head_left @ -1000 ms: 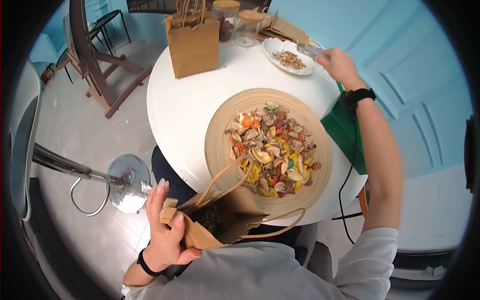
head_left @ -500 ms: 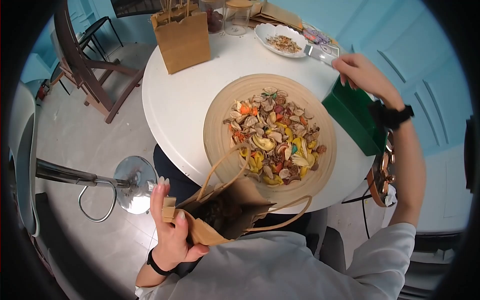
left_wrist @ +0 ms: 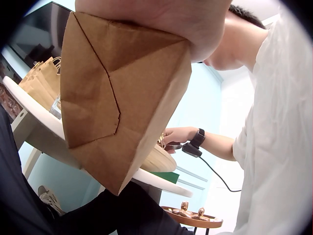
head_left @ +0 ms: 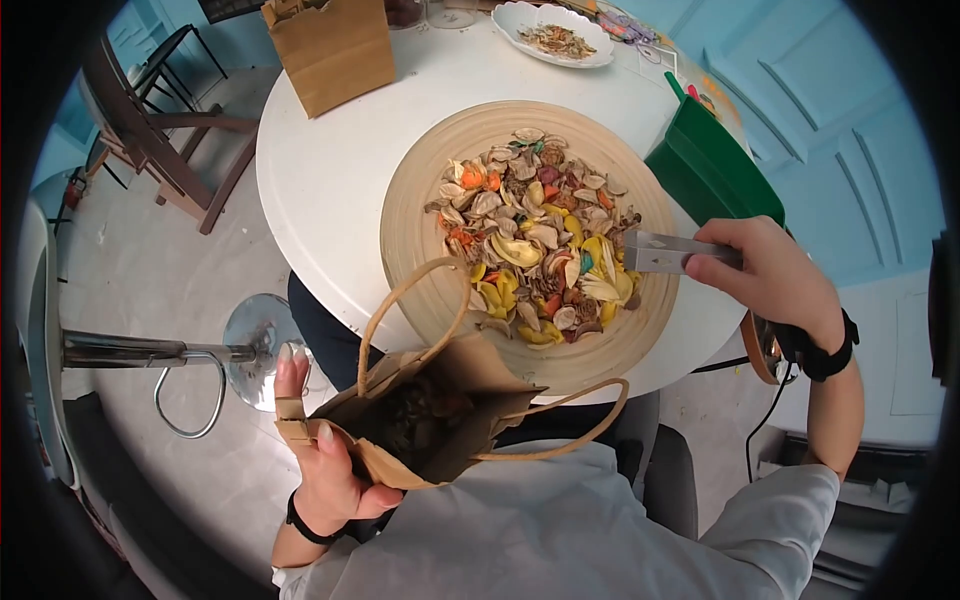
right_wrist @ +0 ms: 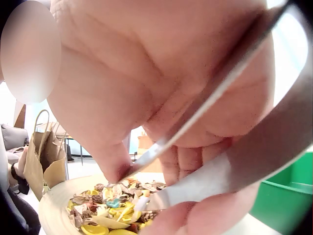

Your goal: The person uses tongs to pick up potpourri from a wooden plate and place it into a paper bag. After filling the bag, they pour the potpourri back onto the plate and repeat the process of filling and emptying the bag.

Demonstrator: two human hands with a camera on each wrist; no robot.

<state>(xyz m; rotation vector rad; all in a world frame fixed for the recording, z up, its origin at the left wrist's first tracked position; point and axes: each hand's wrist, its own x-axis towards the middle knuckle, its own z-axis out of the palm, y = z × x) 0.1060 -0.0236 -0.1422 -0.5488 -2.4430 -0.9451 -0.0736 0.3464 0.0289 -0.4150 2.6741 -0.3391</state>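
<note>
My left hand [head_left: 340,490] grips the rim of a brown paper bag [head_left: 385,465], which gapes upward in front of my body, with dark contents inside. Its two twisted handles stand out to the sides, and the left wrist view shows the bag's underside [left_wrist: 122,93] below the palm. Metal tongs [head_left: 665,252] are pinched between the thumb and fingers of my right hand [head_left: 765,275]. Their tips overlap the right edge of a heap of dried potpourri [head_left: 540,245] on a round wooden plate [head_left: 408,200]. In the right wrist view the tongs' arms [right_wrist: 220,176] stand apart.
On the white round table [head_left: 320,190] a second paper bag [head_left: 335,55] stands at the back left. A white scalloped dish [head_left: 508,25] with dried bits lies at the back. Beside the plate, on the right, is a green bin [head_left: 720,170]. A stool base [head_left: 260,345] is at left.
My right hand has brought the tongs from the white dish, past the green bin, to the right edge of the potpourri. The left hand still holds the bag; the head view has tilted down.
</note>
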